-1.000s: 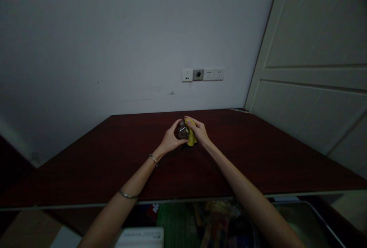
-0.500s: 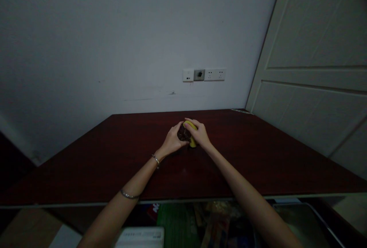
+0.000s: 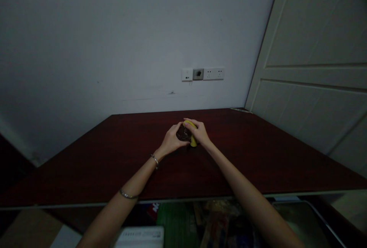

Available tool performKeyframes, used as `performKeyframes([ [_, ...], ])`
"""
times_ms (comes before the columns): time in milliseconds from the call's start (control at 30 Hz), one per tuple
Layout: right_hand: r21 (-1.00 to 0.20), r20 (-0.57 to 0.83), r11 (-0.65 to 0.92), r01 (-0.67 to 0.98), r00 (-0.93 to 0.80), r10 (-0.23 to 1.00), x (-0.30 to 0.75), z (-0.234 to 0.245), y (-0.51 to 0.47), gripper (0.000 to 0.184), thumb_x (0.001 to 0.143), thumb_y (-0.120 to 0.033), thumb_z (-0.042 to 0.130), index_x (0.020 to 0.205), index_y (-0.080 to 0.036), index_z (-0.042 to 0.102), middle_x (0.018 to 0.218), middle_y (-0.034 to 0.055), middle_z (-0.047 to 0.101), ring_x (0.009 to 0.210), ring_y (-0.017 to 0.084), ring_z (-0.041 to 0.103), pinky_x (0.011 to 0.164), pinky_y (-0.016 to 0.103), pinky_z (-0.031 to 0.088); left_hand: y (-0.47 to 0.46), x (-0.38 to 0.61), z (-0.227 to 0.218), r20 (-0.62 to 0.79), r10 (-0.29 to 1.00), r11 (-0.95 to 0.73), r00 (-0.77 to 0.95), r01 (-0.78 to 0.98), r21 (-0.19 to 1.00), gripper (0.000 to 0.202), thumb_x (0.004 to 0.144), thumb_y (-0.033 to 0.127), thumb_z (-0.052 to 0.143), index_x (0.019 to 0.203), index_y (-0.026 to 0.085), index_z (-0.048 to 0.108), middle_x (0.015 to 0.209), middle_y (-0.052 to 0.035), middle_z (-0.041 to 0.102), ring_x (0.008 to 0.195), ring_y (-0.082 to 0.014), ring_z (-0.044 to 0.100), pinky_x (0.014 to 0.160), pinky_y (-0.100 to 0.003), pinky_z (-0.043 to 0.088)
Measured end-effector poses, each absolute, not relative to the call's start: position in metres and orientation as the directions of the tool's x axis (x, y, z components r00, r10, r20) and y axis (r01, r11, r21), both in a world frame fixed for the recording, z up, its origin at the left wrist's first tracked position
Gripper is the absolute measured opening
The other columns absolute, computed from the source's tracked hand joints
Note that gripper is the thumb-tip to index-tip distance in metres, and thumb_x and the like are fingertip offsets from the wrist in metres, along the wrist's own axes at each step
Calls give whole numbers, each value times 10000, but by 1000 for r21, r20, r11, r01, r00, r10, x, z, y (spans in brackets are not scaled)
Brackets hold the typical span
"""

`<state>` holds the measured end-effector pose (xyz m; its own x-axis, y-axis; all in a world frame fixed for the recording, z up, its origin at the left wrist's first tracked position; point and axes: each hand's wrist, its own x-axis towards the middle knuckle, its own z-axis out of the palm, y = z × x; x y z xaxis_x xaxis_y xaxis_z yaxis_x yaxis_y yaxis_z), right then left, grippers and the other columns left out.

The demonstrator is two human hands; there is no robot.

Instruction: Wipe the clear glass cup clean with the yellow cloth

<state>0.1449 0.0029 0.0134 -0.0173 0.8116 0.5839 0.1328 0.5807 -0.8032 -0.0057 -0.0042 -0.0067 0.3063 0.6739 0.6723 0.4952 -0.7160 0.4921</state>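
Over the middle of the dark red table [image 3: 114, 163], my left hand [image 3: 170, 140] curls around a see-through glass [image 3: 182, 133], which looks dark against the tabletop. The thumb and fingers grip it from the left side. My right hand [image 3: 202, 134] presses a yellow sponge or cloth [image 3: 194, 141] against the right side of the glass, with the thumb on its near face. The yellow piece bends over the glass's upper edge and down its side. The fingers hide part of both things, and dim light blurs the glass's exact shape.
A pale wall with a row of sockets [image 3: 203, 74] rises behind the table. At the right stands a white panelled door [image 3: 312, 68]. Below the table's front edge are a white box [image 3: 140, 237], a green item [image 3: 177, 225] and several packages [image 3: 216, 225].
The view has shifted very slightly. Both hands keep nearly the same grip on the glass and the yellow piece, with the glass turned a little at most.
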Motion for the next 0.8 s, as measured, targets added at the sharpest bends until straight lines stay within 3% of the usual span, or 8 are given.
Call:
performKeyframes([
  [100,-706,686,689,161,-85,723,144,17,-7,293,752,-342,588,1012,-230,664,1133,71,609,1073,221,534,950,376,382,-5,-5,-5,650,723,-668,233,475,573,841,504,310,777,1255,161,428,1144,-117,562,1039,-265,538,904,-410,420],
  [233,-566,778,804,182,-207,594,141,21,-19,313,772,-298,573,1077,-259,629,1278,57,498,1167,208,462,1004,366,329,-8,-3,-2,585,785,-614,203,382,691,678,590,277,716,1210,151,471,1052,-79,614,939,-223,587,830,-353,466],
  [300,-578,775,795,185,-182,606,140,21,-19,316,773,-311,572,1080,-263,628,1272,54,504,1172,210,457,1010,370,321,-9,-1,-2,565,796,-603,216,350,716,633,614,286,701,1194,153,484,1019,-64,628,898,-206,598,798,-330,480],
  [500,-757,647,644,107,-6,762,143,18,-6,335,779,-401,545,1035,-216,654,1064,78,642,1017,223,562,933,387,398,-10,-1,-3,539,825,-562,172,362,744,747,520,350,770,1180,126,503,1067,-97,617,961,-239,578,848,-355,463],
  [700,-597,768,792,130,-193,610,144,24,-20,310,775,-346,571,1070,-272,632,1283,44,501,1168,216,467,1006,377,327,-7,-1,0,529,827,-562,189,269,782,519,595,283,715,1064,111,573,916,-64,652,797,-188,603,730,-302,488],
  [800,-597,770,791,133,-180,612,142,23,-21,315,775,-355,571,1074,-274,629,1275,41,508,1170,213,466,1012,373,324,-7,1,1,520,835,-549,179,213,808,498,602,265,710,1053,104,574,918,-65,652,808,-182,604,744,-299,487],
])
